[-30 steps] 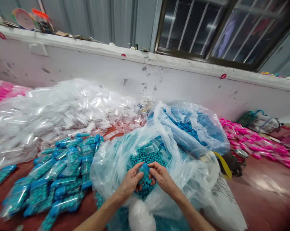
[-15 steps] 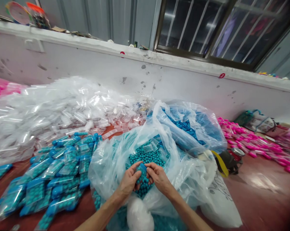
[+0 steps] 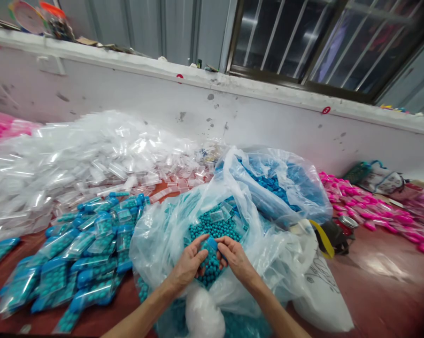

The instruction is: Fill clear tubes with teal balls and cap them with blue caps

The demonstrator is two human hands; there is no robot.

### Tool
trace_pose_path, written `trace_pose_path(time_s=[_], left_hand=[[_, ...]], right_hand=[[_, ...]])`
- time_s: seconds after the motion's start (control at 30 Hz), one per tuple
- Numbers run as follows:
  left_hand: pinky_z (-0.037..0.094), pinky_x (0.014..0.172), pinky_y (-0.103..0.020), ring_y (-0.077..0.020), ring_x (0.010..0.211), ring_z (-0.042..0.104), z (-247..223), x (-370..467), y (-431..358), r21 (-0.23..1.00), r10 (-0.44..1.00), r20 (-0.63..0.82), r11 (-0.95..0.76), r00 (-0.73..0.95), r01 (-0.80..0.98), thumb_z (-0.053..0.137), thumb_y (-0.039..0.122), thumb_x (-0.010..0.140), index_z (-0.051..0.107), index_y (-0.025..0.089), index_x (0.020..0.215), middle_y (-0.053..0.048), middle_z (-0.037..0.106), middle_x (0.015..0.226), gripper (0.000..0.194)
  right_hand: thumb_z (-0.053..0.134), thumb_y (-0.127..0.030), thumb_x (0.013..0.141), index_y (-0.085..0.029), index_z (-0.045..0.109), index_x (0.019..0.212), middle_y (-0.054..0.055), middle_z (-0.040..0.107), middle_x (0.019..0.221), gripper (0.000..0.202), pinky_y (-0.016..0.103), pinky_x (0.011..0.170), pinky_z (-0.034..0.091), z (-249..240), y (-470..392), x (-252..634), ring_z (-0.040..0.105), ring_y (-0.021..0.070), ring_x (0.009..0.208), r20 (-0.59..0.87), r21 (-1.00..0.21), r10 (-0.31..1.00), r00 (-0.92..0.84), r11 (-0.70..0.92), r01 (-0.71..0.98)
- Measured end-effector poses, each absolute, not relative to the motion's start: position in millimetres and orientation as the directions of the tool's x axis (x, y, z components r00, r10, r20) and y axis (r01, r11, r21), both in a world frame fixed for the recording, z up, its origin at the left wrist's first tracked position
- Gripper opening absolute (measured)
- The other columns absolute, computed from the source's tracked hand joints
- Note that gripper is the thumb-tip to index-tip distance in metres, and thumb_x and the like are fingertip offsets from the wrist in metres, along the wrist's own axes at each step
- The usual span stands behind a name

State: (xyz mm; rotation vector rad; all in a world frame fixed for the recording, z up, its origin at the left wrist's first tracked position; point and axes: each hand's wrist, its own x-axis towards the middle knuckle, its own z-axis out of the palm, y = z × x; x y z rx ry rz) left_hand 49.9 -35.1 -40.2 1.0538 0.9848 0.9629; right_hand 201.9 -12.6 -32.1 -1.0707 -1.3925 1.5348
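Note:
A small clear pack with a blue cap and teal beads inside is held between my two hands. My left hand pinches its left side with the thumb and fingers. At the blue end, my right hand has its fingertips closed on the right edge. Both hands are over an open plastic bag full of loose teal beads. Some clear empty packs lie on those beads. The lower part of the held pack blends into the beads beneath.
Filled teal packs are piled at left on the red table, with clear empty packs behind. A bag of blue caps stands behind the beads. Pink packs and a white sack are at right.
The held pack and my right hand have shifted slightly to the right. My left hand keeps nearly the same place and grip.

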Motion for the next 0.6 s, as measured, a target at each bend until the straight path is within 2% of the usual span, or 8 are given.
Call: trace_pose_path(time_s=[0.2, 0.33, 0.47, 0.53, 0.6], left_hand=[[0.025, 0.033, -0.016, -0.0048, 0.032, 0.036, -39, 52, -37, 0.969, 0.957, -0.179, 0.212, 0.229, -0.128, 0.056, 0.041, 0.071, 0.03, 0.007, 0.13, 0.009, 0.044, 0.047, 0.073], [0.022, 0.032, -0.017, -0.0041, 0.03, 0.031, -37, 56, -39, 0.958, 0.965, -0.188, 0.221, 0.183, -0.18, 0.057, 0.041, 0.07, 0.037, 0.008, 0.125, 0.011, 0.04, 0.044, 0.067], [0.022, 0.031, -0.017, -0.0037, 0.029, 0.029, -38, 55, -40, 0.949, 0.968, -0.222, 0.241, 0.112, -0.205, 0.058, 0.043, 0.068, 0.044, 0.011, 0.115, 0.012, 0.036, 0.044, 0.059], [0.023, 0.031, -0.017, -0.0044, 0.03, 0.032, -37, 51, -40, 0.952, 0.963, -0.232, 0.253, 0.134, -0.172, 0.058, 0.045, 0.069, 0.044, 0.012, 0.115, 0.011, 0.037, 0.044, 0.058], [0.025, 0.032, -0.016, -0.0054, 0.031, 0.037, -34, 45, -39, 0.956, 0.949, -0.241, 0.269, 0.203, -0.119, 0.057, 0.047, 0.069, 0.044, 0.013, 0.115, 0.01, 0.041, 0.046, 0.059]], right_hand=[[0.043, -0.039, 0.081, -0.016, 0.056, 0.087, -0.006, 0.044, 0.054, 0.026, 0.022, 0.042, 0.038, -35, -16, 197, 0.036, 0.0069, 0.04, -0.046, -0.991, 0.952, -0.303, -0.006, 0.13], [0.041, -0.032, 0.085, -0.018, 0.061, 0.087, -0.004, 0.044, 0.059, 0.024, 0.022, 0.051, 0.037, -30, -23, 194, 0.041, 0.0094, 0.051, 0.103, -0.932, 0.935, -0.339, 0.209, 0.294], [0.04, -0.025, 0.085, -0.018, 0.063, 0.087, 0.0, 0.053, 0.068, 0.024, 0.026, 0.065, 0.04, -15, -27, 200, 0.048, 0.0124, 0.065, 0.191, -0.834, 0.878, -0.44, 0.381, 0.398], [0.045, -0.025, 0.081, -0.019, 0.064, 0.09, 0.001, 0.054, 0.076, 0.022, 0.027, 0.067, 0.041, -9, -24, 206, 0.05, 0.0133, 0.07, 0.144, -0.854, 0.872, -0.468, 0.349, 0.387], [0.051, -0.026, 0.076, -0.018, 0.063, 0.092, 0.0, 0.053, 0.076, 0.022, 0.026, 0.061, 0.042, -7, -18, 213, 0.049, 0.0117, 0.063, 0.018, -0.928, 0.88, -0.475, 0.191, 0.319]])
